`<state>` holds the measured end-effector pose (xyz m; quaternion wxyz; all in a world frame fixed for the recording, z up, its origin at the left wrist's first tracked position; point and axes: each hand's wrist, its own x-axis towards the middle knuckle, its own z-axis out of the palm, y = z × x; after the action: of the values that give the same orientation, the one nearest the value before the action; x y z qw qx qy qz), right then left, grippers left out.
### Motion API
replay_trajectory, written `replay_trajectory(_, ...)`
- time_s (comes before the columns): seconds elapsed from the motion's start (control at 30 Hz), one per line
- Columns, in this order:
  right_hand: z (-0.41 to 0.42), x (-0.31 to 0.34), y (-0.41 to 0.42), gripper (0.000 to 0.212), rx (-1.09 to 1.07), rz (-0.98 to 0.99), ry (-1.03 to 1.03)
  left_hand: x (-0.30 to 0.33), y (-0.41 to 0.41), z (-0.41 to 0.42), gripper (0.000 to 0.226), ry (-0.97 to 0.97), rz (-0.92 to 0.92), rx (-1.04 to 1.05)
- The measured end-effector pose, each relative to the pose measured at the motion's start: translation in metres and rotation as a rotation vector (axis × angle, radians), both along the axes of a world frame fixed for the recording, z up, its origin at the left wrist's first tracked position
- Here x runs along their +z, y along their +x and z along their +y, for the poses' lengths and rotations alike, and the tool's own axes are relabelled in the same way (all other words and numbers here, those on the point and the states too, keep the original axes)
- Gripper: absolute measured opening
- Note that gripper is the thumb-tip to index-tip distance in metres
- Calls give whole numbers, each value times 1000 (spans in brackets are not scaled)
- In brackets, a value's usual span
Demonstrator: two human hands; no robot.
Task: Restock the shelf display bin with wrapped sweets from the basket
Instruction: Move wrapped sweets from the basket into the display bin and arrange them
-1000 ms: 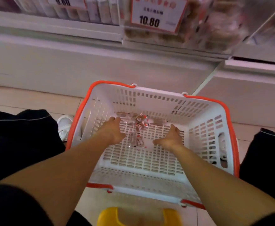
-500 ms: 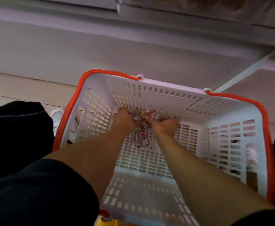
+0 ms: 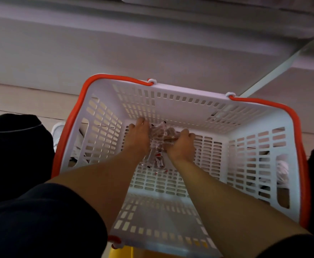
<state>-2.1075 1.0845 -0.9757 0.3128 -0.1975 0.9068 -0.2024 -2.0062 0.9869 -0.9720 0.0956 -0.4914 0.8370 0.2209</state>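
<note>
A white plastic basket (image 3: 189,91) with orange handles sits on the floor below me. A small heap of clear-wrapped sweets (image 3: 160,134) lies on its slotted bottom near the far wall, with a few more sweets (image 3: 158,162) trailing toward me. My left hand (image 3: 137,138) presses its fairly straight fingers against the heap's left side. My right hand (image 3: 182,146) curls its fingers round the sweets on the heap's right side. The shelf display bin is out of view.
The white shelf base (image 3: 115,53) rises just behind the basket. A yellow object (image 3: 120,252) pokes out under the basket's near edge. A white shoe (image 3: 58,131) and dark trouser legs flank the basket on the pale floor.
My view has tipped down, so the shelf bins and price tags have left the frame. Both hands moved from apart to together round the sweets at the basket's far end.
</note>
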Motion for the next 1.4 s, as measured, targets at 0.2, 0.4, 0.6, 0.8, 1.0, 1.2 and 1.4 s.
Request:
replay_trajectory(0.2,7,-1,4,73,224,31,-66,-3,-1,-11,42,2,-62,-135)
replay_trajectory(0.4,10,-7,-10,40,268,146,-54,-12,-1,-6,48,79,-139,-77)
replay_trajectory(0.6,7,-9,-21,72,153,-195,-205,-12,2,-16,40,403,86,94)
replay_trajectory(0.8,-5,-15,-17,42,85,-216,-151,-8,17,-7,17,516,115,297)
replay_trajectory(1.0,7,17,-45,31,-124,-285,-155,26,23,-5,17,964,358,596)
replay_trajectory(1.2,32,110,-90,21,75,-688,-175,95,9,-5,24,1298,496,451)
replay_trajectory(1.4,22,233,-100,36,478,-590,-325,208,-16,-12,38,1422,520,181)
